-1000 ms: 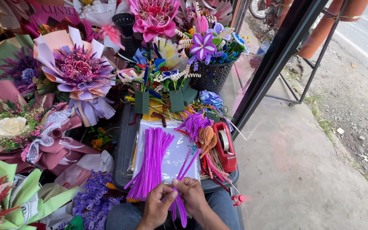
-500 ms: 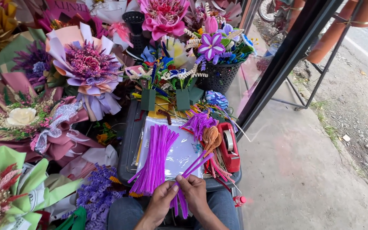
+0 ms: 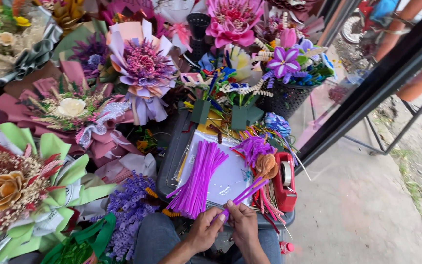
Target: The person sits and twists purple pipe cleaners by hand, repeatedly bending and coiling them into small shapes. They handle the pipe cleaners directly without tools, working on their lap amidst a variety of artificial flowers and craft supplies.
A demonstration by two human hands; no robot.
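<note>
Purple stems pinched in both hands

Purple pipe cleaners point(image 3: 242, 195) sit at the bottom centre of the frame, gripped by the left hand point(image 3: 205, 230) and right hand point(image 3: 242, 222), both closed on them. Just above lies a loose purple bundle point(image 3: 199, 178) on a white sheet point(image 3: 230, 176), beside a red tape dispenser point(image 3: 285, 181)

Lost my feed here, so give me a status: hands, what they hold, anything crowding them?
Left hand and right hand both pinch purple pipe cleaners. Loose purple bundle lies beside them on tray. Red tape dispenser close on the right.
</note>
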